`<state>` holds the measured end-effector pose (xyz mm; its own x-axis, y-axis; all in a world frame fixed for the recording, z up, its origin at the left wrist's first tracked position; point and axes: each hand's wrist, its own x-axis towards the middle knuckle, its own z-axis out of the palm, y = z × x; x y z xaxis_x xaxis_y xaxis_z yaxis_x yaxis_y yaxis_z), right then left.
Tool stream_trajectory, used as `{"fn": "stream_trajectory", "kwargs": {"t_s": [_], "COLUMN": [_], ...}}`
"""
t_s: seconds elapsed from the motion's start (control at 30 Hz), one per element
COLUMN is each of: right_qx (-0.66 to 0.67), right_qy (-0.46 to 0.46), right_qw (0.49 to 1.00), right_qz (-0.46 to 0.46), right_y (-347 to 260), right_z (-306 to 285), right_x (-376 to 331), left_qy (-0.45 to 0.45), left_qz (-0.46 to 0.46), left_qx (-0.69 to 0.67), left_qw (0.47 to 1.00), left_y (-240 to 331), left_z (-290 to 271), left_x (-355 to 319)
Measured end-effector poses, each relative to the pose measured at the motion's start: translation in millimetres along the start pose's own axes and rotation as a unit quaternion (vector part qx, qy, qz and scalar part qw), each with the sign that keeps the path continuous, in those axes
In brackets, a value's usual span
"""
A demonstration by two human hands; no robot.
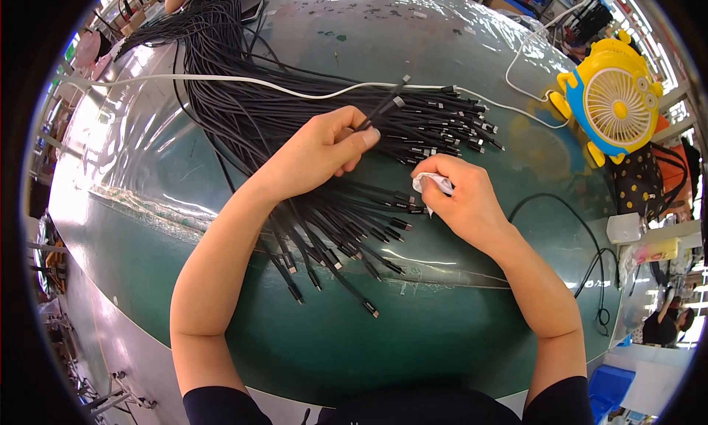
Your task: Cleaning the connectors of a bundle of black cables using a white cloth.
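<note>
A thick bundle of black cables [236, 108] lies across the green table, their small metal-tipped connectors fanned out toward the right and the front. Above that bundle my left hand [328, 146] is closed on the ends of black cables [389, 109], two connectors sticking up past the fingers. To its right, my right hand [461, 196] pinches a crumpled white cloth or tissue [434, 182] between thumb and fingers. The cloth is a short way from the held connectors and does not touch them. Connectors of the lower cables [343, 252] point toward me.
A white cord [295, 92] runs over the bundle to a yellow and blue fan [616, 104] at the right. Along the right edge are a polka-dot bag [638, 185], a white box [625, 228] and a loose black cable [568, 204]. Clear sheeting covers the table's far part.
</note>
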<state>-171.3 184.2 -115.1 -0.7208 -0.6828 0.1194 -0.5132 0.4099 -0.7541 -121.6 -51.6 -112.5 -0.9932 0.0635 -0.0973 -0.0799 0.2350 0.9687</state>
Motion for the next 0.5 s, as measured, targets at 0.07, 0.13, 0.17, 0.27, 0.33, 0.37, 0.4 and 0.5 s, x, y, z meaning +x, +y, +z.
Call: {"fn": "stream_trajectory", "kwargs": {"t_s": [0.07,0.13,0.17,0.27,0.33,0.37,0.4,0.5], "right_qx": [0.010,0.017,0.025,0.035,0.037,0.031,0.025,0.033], "right_qy": [-0.007,-0.012,-0.011,-0.017,-0.023,-0.026,-0.029,-0.017], "right_qw": [1.000,1.000,0.999,0.998,0.997,0.996,0.996,0.998], "right_qz": [0.005,0.010,0.028,0.058,0.069,0.075,0.080,0.058], "right_y": [-0.3,-0.2,-0.1,-2.0,-3.7,-3.7,-3.4,2.1], "right_z": [1.0,0.6,-0.4,-5.0,-6.9,-7.9,-8.7,-9.6], "right_x": [1.3,1.3,1.3,1.2,0.6,0.2,0.0,-0.4], "left_qy": [-0.045,-0.119,-0.144,-0.134,-0.108,-0.110,-0.111,-0.107], "left_qz": [0.041,0.028,0.021,0.085,0.122,0.122,0.133,0.149], "left_qx": [0.082,0.208,0.256,0.285,0.323,0.323,0.313,0.307], "left_qw": [0.995,0.970,0.956,0.945,0.932,0.932,0.934,0.934], "left_y": [6.8,23.3,24.9,9.2,7.3,5.4,3.4,2.0], "left_z": [0.9,3.7,6.2,10.8,9.6,9.5,9.5,11.2], "left_x": [-5.9,-12.0,-14.2,-16.5,-16.8,-15.8,-14.9,-12.9]}}
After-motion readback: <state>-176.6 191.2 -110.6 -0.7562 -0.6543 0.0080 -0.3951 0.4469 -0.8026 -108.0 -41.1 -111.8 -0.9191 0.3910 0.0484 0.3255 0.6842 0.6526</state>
